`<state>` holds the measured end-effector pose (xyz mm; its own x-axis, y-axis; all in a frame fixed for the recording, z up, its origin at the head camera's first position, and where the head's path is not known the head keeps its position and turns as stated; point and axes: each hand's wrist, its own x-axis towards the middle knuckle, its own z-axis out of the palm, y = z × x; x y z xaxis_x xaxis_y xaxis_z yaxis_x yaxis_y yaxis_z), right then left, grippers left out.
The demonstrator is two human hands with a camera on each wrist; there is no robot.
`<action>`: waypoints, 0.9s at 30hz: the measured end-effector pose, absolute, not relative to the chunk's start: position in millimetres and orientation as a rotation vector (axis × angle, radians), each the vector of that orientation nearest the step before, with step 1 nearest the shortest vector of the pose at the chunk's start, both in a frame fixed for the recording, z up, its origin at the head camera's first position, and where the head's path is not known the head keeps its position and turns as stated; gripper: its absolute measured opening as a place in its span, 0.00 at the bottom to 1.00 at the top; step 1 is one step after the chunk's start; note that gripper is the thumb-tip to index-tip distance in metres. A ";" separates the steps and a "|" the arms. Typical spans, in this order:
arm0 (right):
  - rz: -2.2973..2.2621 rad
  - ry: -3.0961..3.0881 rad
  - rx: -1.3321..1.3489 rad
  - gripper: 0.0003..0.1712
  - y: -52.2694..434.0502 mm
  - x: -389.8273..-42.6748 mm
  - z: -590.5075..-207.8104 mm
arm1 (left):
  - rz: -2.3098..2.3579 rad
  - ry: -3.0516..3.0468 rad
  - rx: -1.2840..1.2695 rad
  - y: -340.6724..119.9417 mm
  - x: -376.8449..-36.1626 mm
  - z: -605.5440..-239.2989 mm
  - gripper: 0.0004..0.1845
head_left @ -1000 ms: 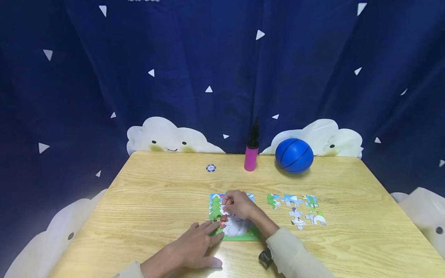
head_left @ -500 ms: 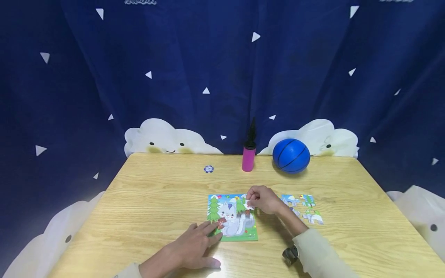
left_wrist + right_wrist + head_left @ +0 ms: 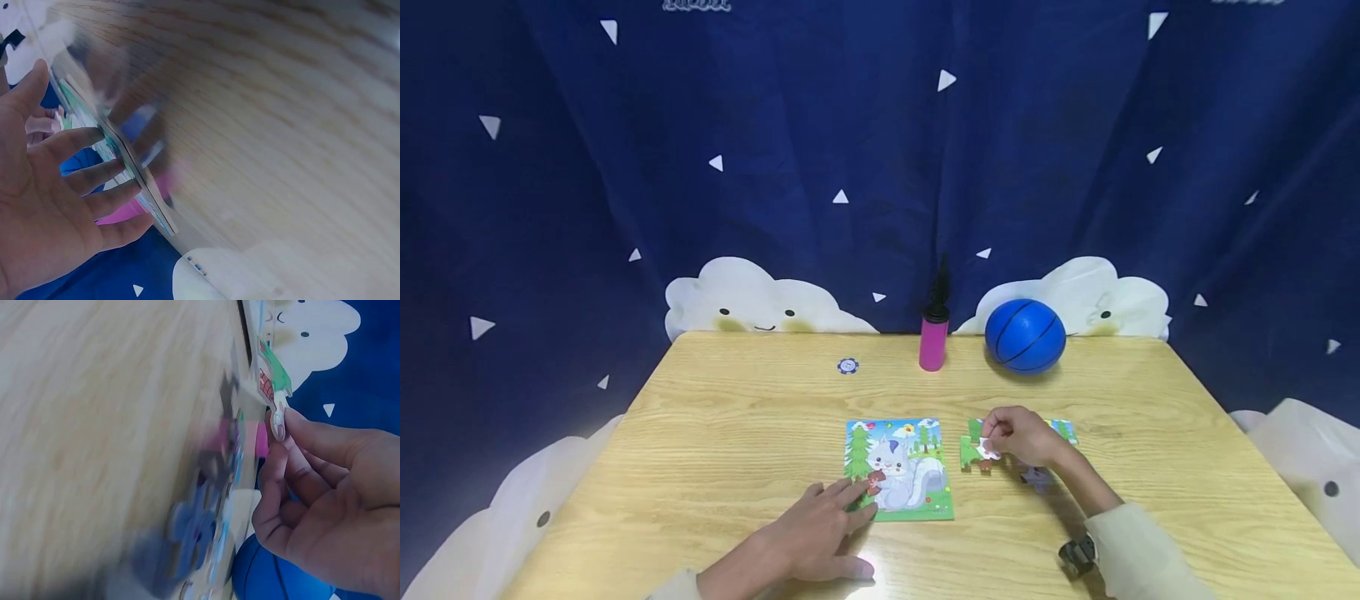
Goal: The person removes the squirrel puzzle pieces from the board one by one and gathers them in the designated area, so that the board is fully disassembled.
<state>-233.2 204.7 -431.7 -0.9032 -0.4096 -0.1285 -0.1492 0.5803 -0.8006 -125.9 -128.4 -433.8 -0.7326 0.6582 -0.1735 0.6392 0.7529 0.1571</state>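
The squirrel picture board [image 3: 906,508] lies on the table with trees, sky and grass on it. My left hand [image 3: 816,533] is spread flat at its lower left corner, fingertips resting over the edge. In the left wrist view, the fingers of this left hand [image 3: 69,181] reach to the board's side. To the right of the board, my right hand [image 3: 1026,437] pinches a jigsaw piece [image 3: 275,378] between thumb and index finger. This piece is green and white with a reddish-brown patch. More jigsaw pieces [image 3: 1063,431] lie under and behind the right hand, partly hidden by it.
Toward the back of the wooden table [image 3: 737,417] stands a pink hand pump [image 3: 933,343] with a black top. A blue ball [image 3: 1026,337] sits to its right, a blue-and-white poker chip [image 3: 847,366] to its left. A dark blue curtain [image 3: 790,192] hangs behind.
The right hand has carried the pinched piece from over the board rightward to beside the loose pieces, uncovering the whole squirrel picture. The left hand stays at the board's corner.
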 end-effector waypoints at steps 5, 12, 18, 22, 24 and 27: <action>-1.229 2.441 -0.514 0.03 214.6 -232.6 -437.4 | 0.134 2.741 1.021 -129.8 -126.4 -435.5 0.40; -1.106 2.526 -0.476 0.02 223.8 -230.4 -441.6 | 0.151 2.742 1.045 -129.3 -127.0 -435.1 0.40; -1.054 2.588 -0.448 0.01 224.6 -228.1 -443.0 | 0.151 2.745 1.051 -127.7 -128.1 -436.8 0.39; -1.010 2.625 -0.380 0.00 220.9 -228.5 -442.7 | 0.133 2.742 1.049 -127.6 -129.4 -437.3 0.39; -1.001 2.635 -0.373 0.01 218.5 -229.1 -441.6 | 0.118 2.747 1.047 -127.6 -129.3 -436.7 0.39; -0.997 2.654 -0.401 0.02 212.7 -229.3 -438.9 | 0.101 2.750 1.042 -127.4 -128.4 -435.1 0.40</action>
